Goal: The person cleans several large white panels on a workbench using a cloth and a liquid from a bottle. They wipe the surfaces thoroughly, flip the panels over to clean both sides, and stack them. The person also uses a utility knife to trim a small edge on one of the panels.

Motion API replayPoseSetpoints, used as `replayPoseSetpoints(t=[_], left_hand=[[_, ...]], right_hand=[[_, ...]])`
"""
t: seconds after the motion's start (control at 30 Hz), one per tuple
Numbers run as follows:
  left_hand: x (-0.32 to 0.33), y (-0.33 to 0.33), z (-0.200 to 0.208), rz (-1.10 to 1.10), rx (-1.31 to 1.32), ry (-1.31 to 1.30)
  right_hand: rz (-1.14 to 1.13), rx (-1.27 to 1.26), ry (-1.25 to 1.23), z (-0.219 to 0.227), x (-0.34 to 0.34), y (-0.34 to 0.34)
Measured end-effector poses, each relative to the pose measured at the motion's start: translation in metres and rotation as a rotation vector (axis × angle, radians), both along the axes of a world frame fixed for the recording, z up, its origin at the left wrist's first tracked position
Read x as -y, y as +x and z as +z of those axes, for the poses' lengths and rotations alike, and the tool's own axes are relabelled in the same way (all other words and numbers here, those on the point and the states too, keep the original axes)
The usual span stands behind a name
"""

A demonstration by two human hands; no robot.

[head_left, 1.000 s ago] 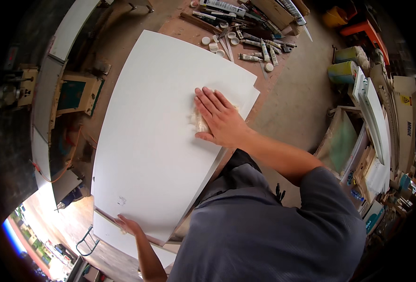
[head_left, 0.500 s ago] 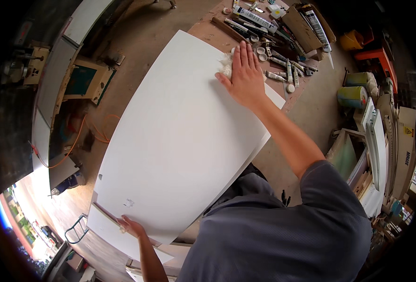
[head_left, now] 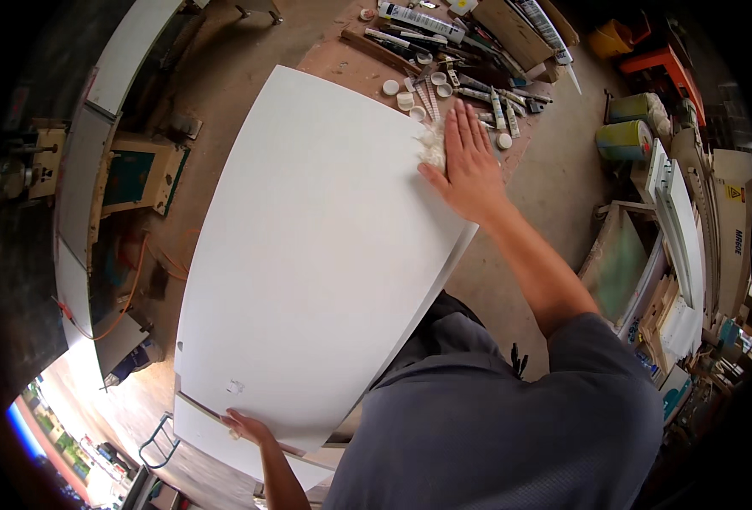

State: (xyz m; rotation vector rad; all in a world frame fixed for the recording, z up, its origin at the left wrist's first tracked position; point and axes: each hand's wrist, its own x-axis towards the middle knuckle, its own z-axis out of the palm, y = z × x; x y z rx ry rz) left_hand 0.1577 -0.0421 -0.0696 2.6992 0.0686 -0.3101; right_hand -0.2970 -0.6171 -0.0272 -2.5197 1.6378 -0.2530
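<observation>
A large white panel (head_left: 308,246) lies tilted across the view in front of me. My right hand (head_left: 471,174) rests flat near its far right edge, fingers stretched out and close together. Under that palm a wad of white fluffy material (head_left: 432,146) is pressed against the panel, sticking out at the thumb side. At the near left edge, my left hand (head_left: 250,427) is closed on the panel, thumb on top. Its other fingers are mostly hidden. A small grey smudge (head_left: 235,387) marks the surface close to that hand.
Beyond the panel, a brownish board (head_left: 333,59) carries tubes, caps, pens and a large sealant cartridge (head_left: 421,21). Paint cans (head_left: 624,141) and leaning white boards (head_left: 678,229) stand to the right. An orange cord (head_left: 134,289) hangs at the left. Another white sheet (head_left: 223,442) lies below the panel.
My right hand has slid the wad toward the panel's right edge and slightly nearer me. The whole view has shifted a little; the left hand keeps its place on the edge.
</observation>
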Motion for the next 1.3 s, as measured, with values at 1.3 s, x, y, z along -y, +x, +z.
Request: replayPoseSetpoints(t=[1.3], left_hand=[[0.033, -0.015, 0.029, -0.01, 0.088, -0.333]], right_hand=[[0.407, -0.138, -0.122, -0.02, -0.064, 0.361]])
